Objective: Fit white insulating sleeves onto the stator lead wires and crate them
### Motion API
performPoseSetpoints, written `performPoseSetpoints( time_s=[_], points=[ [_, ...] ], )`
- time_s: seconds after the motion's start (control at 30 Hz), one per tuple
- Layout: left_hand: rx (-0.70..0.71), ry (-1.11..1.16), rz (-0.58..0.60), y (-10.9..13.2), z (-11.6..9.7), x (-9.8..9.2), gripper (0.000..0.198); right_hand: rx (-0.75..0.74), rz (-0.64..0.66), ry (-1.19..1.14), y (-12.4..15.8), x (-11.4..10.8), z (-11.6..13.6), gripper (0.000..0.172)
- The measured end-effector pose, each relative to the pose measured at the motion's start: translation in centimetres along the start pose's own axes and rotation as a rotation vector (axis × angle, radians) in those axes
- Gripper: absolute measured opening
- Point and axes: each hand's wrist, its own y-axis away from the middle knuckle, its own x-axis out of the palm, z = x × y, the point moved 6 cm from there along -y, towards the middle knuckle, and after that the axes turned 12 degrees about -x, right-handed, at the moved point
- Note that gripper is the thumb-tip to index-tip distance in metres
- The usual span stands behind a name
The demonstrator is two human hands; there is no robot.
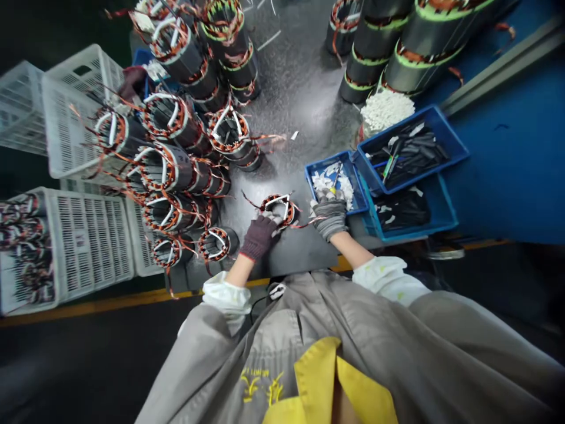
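Note:
A small wound motor stator (pixel 279 211), with copper-orange windings and white strips around its top, stands on the dark table in front of me. My left hand (pixel 261 234), in a dark purple glove, grips its near left rim. Loose wire leads stick out from both sides of the stator. In a grey striped glove, my right hand (pixel 329 215) is at the near left edge of a small blue tray (pixel 361 203) of white paper pieces (pixel 343 182). Its curled fingers are around a tool with a yellow handle (pixel 333 191), mostly hidden by the hand.
Several stators (pixel 165 168) stand in stacks on the left, with taller green-rimmed stacks (pixel 373 53) at the back right. Blue bins (pixel 459 154) of black strips lie right of the tray, near a white pellet-like heap (pixel 388 109). White plastic crates (pixel 95 235) stand left of the table.

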Motion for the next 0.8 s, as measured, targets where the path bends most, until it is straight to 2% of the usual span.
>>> performPoseSetpoints(
  time_s=[0.13,0.23,0.3,0.37,0.43,0.5,0.57,0.63,0.73,0.8],
  points=[
    [0.081,-0.001,0.077,4.7,0.7,1.4,0.043,-0.028,0.023,0.000,1.2,-2.3,0.2,0.056],
    [0.078,0.008,0.033,6.6,0.1,0.5,0.046,-0.077,-0.064,-0.045,2.8,-4.6,-0.6,0.055],
    [0.085,0.079,-0.056,7.3,-0.6,-0.9,0.046,-0.086,-0.122,-0.096,4.2,-5.4,-1.2,0.052],
    [0.081,0.190,-0.192,7.1,-1.2,-2.8,0.047,-0.049,-0.140,-0.132,5.8,-5.5,-1.3,0.052],
    [0.078,0.263,-0.311,5.8,-1.8,-4.2,0.050,-0.003,-0.098,-0.128,7.3,-5.0,-0.8,0.048],
    [0.088,0.256,-0.338,3.7,-2.4,-4.5,0.049,0.009,-0.037,-0.105,8.4,-4.6,0.1,0.042],
    [0.073,0.219,-0.314,1.4,-2.8,-3.7,0.046,-0.005,-0.005,-0.087,9.4,-4.9,-0.2,0.038],
    [-0.001,0.203,-0.323,-0.2,-2.6,-2.6,0.044,0.033,-0.020,-0.065,10.3,-6.5,-2.8,0.037],
    [-0.076,0.225,-0.405,-1.0,-1.9,-1.4,0.046,0.264,-0.030,0.007,12.5,-10.2,-10.5,0.041],
    [-0.055,0.237,-0.441,-0.7,-1.6,-1.0,0.046,0.429,0.050,0.097,13.7,-12.4,-15.5,0.042]
  ],
)
